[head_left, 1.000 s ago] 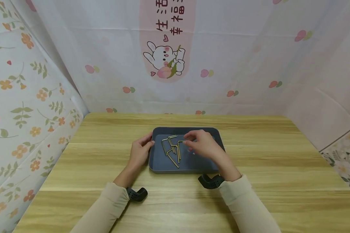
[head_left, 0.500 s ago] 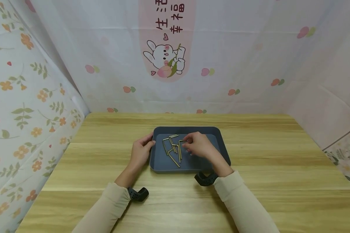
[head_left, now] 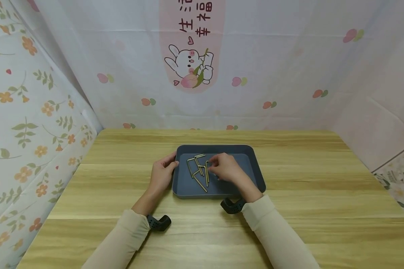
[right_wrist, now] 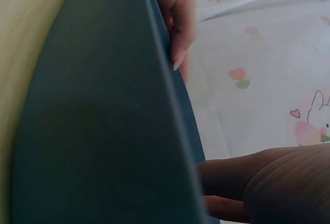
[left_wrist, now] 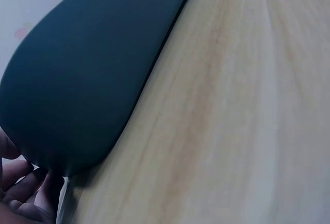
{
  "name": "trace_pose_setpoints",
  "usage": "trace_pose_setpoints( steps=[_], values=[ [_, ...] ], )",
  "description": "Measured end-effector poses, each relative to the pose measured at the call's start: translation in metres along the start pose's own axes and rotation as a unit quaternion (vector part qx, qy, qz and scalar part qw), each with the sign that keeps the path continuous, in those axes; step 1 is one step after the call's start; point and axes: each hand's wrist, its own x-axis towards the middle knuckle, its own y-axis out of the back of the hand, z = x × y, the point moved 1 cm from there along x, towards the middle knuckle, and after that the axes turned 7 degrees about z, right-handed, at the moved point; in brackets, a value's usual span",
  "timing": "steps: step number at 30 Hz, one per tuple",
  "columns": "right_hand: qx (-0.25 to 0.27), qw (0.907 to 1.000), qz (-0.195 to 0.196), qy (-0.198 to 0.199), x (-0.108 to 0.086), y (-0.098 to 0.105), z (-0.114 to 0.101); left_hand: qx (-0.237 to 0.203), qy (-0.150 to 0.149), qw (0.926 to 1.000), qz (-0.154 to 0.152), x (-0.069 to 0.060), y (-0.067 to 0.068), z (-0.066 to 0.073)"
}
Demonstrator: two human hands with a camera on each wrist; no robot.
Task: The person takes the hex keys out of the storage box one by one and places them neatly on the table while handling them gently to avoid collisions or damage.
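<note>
Bent metal rods (head_left: 200,167) lie in a loose pile on the left half of the tray (head_left: 230,191), in the same place as one second ago. What differs is the right hand (head_left: 226,167): before, it was farther to the right with its fingers more spread; now its fingertips are at the rightmost rod and cover part of its short arm. I cannot tell if they pinch it. The rods are thin, brass-coloured and shiny, with sharp corners. The tray is dark blue-grey and smooth, with rounded corners and low walls, and it rests on a yellowish wood-grain table (head_left: 114,179). The left hand (head_left: 162,172) grips the left wall as before, thumb at the rim. The right wrist bends over the tray's near wall.
</note>
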Motion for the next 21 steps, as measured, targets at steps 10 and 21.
trace_pose_setpoints(
  steps=[10, 21],
  values=[
    [-0.043, 0.9990, 0.013, 0.004, 0.003, -0.007, -0.001, 0.002, 0.006, 1.0000, 0.000, -0.001, 0.000, 0.002],
    [-0.076, 0.9964, 0.034, -0.012, 0.002, -0.011, -0.003, 0.008, -0.001, 0.9999, 0.009, 0.000, -0.001, 0.001]
  ],
)
